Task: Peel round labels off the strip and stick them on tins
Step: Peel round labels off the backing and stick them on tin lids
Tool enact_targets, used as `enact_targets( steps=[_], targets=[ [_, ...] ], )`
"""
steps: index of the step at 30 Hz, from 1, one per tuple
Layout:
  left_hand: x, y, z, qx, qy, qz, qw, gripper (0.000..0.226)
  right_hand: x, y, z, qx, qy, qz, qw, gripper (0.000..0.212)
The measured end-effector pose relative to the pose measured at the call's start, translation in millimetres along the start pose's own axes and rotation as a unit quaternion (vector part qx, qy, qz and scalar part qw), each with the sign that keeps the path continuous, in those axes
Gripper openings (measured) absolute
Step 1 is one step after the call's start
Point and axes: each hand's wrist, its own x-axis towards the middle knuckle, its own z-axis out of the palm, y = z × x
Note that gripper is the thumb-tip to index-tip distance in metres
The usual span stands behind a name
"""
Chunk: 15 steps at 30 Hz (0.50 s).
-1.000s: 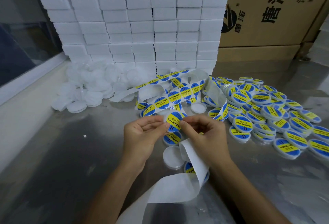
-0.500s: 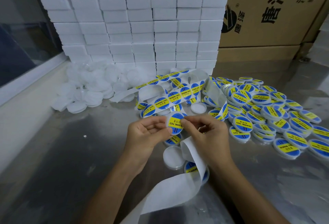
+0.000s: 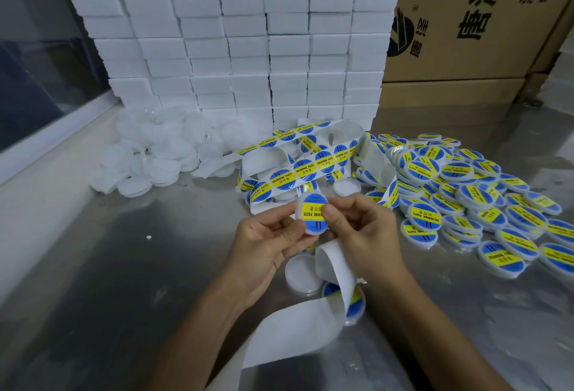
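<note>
The left hand [image 3: 267, 241] comes up from the lower middle of the frame, palm turned inward, wrist bent slightly. Its fingers are curled and clamped on the left rim of a small white tin [image 3: 312, 213], held tilted above the desk [image 3: 108, 282] at frame centre. The tin's top carries a round blue label [image 3: 314, 211] with a yellow band reading "SOLDERING PASTE". The right hand [image 3: 363, 232] enters from the lower right, its fingers bent, the thumb pressing on the label's right edge. The spent white backing strip [image 3: 298, 325] curls down from under this hand toward the bottom edge. Below the hands, one unlabelled tin [image 3: 299, 272] and one labelled tin [image 3: 354, 300] lie on the desk. Above them, the strip of unused labels [image 3: 307, 168] loops across the centre. At left centre sits a heap of plain tins [image 3: 155, 154]; at right, a spread of labelled tins [image 3: 466, 198].
</note>
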Motion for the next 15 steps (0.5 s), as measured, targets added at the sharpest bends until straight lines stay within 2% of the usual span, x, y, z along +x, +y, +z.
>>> enact_targets(
  steps=[3, 6, 10, 12, 15],
  targets=[
    [-3, -3, 5, 0.018, -0.011, -0.007, 1.0, 0.031, -2, 3, 2, -0.025, -0.007, -0.026, 0.999, 0.024],
    [-5, -7, 9, 0.071, 0.008, 0.012, 0.997, 0.033, -8, 3, 8, -0.081, -0.008, -0.069, 0.994, 0.021],
    [-4, -8, 12, 0.071, 0.031, 0.018, 0.997, 0.041, -8, 4, 5, -0.211, 0.006, -0.177, 0.961, 0.018],
    [-4, -6, 12, 0.07, 0.026, 0.027, 0.997, 0.041, -9, 3, 7, -0.234, 0.01, -0.211, 0.949, 0.022],
    [-3, -1, 10, 0.086, 0.036, 0.05, 0.994, 0.03, -11, 2, 13, -0.214, 0.012, -0.218, 0.952, 0.027]
  ],
)
